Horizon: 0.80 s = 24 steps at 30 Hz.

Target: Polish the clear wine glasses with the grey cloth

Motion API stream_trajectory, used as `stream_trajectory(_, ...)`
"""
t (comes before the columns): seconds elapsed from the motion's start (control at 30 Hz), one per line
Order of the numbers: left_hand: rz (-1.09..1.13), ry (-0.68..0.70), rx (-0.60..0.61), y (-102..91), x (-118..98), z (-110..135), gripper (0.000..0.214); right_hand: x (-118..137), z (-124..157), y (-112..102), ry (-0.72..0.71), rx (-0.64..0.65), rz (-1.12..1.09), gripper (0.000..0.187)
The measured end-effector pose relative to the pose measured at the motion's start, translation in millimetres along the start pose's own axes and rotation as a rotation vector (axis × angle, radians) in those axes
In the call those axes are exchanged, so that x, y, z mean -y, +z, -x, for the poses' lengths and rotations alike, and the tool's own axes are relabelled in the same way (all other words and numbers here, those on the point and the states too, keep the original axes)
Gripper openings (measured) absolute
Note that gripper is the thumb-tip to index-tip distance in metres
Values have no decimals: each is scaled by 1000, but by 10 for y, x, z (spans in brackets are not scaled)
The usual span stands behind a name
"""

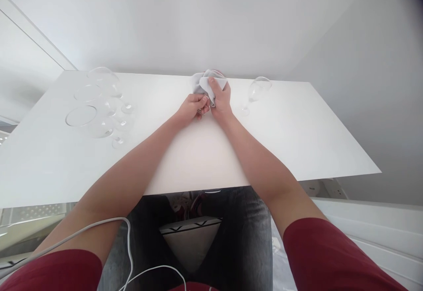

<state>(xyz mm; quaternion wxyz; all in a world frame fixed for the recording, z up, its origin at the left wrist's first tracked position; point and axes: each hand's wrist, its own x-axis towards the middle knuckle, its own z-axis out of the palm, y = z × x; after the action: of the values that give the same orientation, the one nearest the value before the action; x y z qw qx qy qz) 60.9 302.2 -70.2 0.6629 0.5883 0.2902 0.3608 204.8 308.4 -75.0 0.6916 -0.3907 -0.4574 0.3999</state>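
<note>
Over the far middle of the white table (205,158), a light grey cloth (199,80) is bunched in my right hand (221,99), its thumb pressed on top. My left hand (191,107) is closed just below the cloth, its fingers pinched around a small clear piece that looks like a wine glass's stem or foot. The rest of that glass is hidden by the cloth and hands. To the right, apart from my hands, a clear wine glass (259,89) stands upright. Several more wine glasses (105,81) stand grouped on the left.
A pale wall (205,22) rises behind the table's far edge. A white cable (127,233) runs across my left forearm and down over my lap. White drawers or panels (366,225) are below the table at the right.
</note>
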Motion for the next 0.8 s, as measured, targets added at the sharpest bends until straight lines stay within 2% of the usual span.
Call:
stream_trajectory(0.07,-89,28,-35,40,-6,10,41,-21,14,3,-135,-134,75,66)
stream_trajectory(0.1,-95,12,-17,39,-22,17,41,-26,13,-4,-148,-142,68,69)
stream_trajectory(0.23,122,-170,145,-47,-114,43,33,-33,-34,-54,83,80,-149,78)
stream_trajectory(0.3,228,-213,169,-78,-138,45,31,-44,-56,-61,87,141,-157,80)
stream_trajectory(0.4,209,-162,96,-56,-126,37,29,-62,-36,-41,-51,41,14,69)
stream_trajectory(0.47,134,-117,58,-17,-100,35,30,-58,13,-19,-126,-55,177,72)
stream_trajectory(0.53,75,-93,67,10,-76,38,32,-36,70,-2,-176,-101,298,68)
stream_trajectory(0.63,46,-98,132,-2,-44,41,37,16,107,3,-230,-145,343,51)
stream_trajectory(0.7,55,-120,166,-37,-30,36,38,44,76,-11,-194,-159,241,43)
stream_trajectory(0.8,100,-159,190,-78,-33,23,35,53,-14,-39,28,-57,-25,59)
